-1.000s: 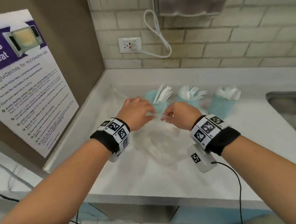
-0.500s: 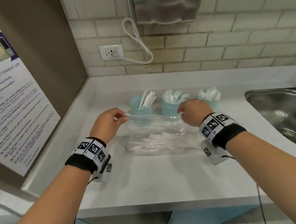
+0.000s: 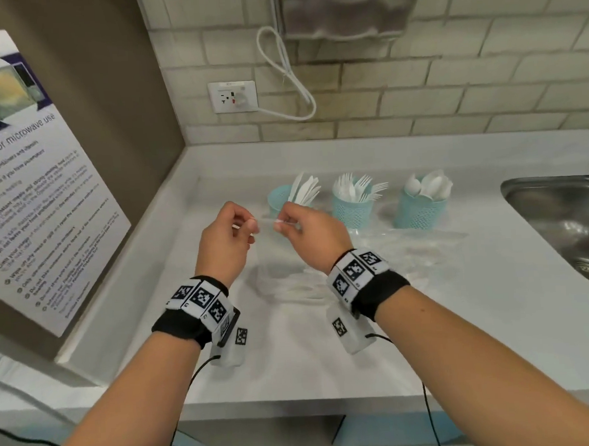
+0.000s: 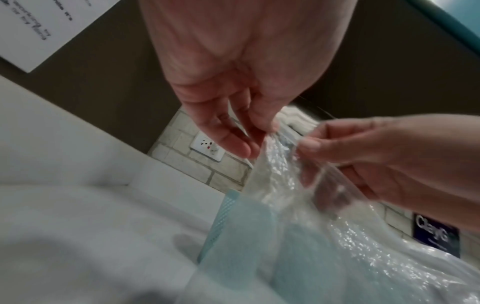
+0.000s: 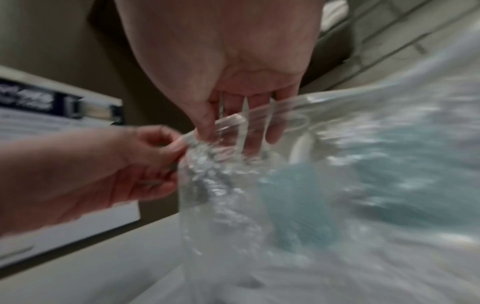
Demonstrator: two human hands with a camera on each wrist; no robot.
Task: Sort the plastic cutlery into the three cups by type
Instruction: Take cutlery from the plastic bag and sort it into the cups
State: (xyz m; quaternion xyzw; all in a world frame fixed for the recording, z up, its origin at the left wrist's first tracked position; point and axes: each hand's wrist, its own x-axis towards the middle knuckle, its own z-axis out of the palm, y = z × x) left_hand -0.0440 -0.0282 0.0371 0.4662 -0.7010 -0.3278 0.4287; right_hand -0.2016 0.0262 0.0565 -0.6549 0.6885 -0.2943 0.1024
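Note:
Both hands hold a clear plastic bag (image 3: pixel 291 284) by its top edge, a little above the counter (image 3: pixel 328 364). My left hand (image 3: pixel 252 225) pinches the rim beside my right hand (image 3: pixel 281 224), a small gap apart. White cutlery shows faintly through the hanging bag. Behind stand three teal mesh cups: the left cup (image 3: pixel 280 200) holds knives, the middle cup (image 3: pixel 352 209) forks, the right cup (image 3: pixel 420 209) spoons. In the left wrist view the left hand (image 4: pixel 269 131) nips the crinkled bag (image 4: pixel 293 191). The blurred right wrist view has the right hand (image 5: pixel 228 131) gripping the bag (image 5: pixel 221 185).
A steel sink (image 3: pixel 566 229) is set into the counter at the right. A poster (image 3: pixel 29 202) covers the brown panel on the left. A wall socket (image 3: pixel 233 96) with a looped white cord and a dispenser (image 3: pixel 346 8) are on the tiled wall behind.
Half a second ago the hands were wide apart, stretching the bag's top edge. They have come back together in front of the knife cup, still holding the bag.

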